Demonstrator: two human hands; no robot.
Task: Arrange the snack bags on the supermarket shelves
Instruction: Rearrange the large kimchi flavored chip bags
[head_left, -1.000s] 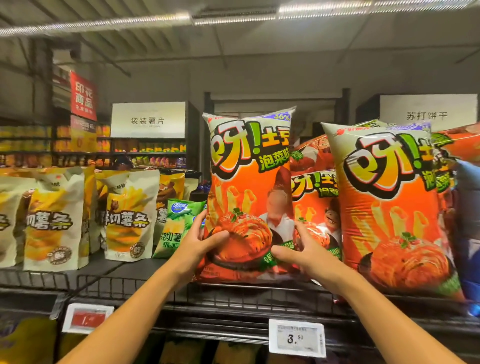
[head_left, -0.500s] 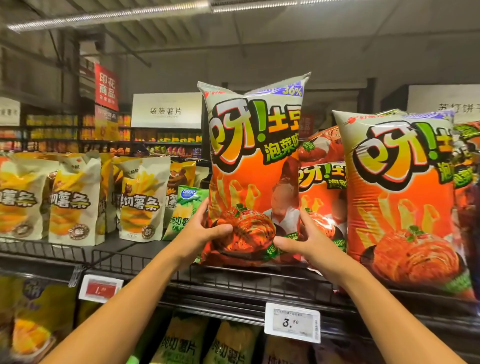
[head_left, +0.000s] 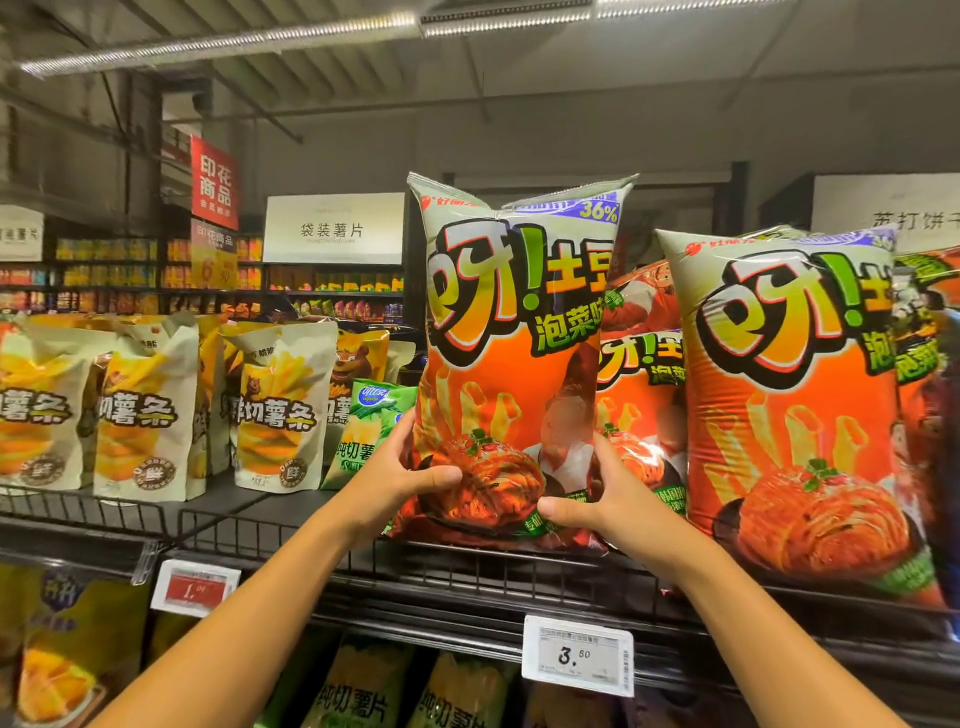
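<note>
A tall orange snack bag stands upright at the front of the top wire shelf. My left hand grips its lower left edge, thumb across the front. My right hand grips its lower right edge, thumb on the front too. A second orange bag of the same kind stands to the right, and another one sits behind, between the two.
White and yellow potato stick bags fill the shelf to the left, with a small green bag beside my left hand. Price tags hang on the shelf edge. More bags lie on the shelf below.
Both hands have kept their grip on the orange bag. The bag now stands higher and straighter in view, and the view has shifted to the left.
</note>
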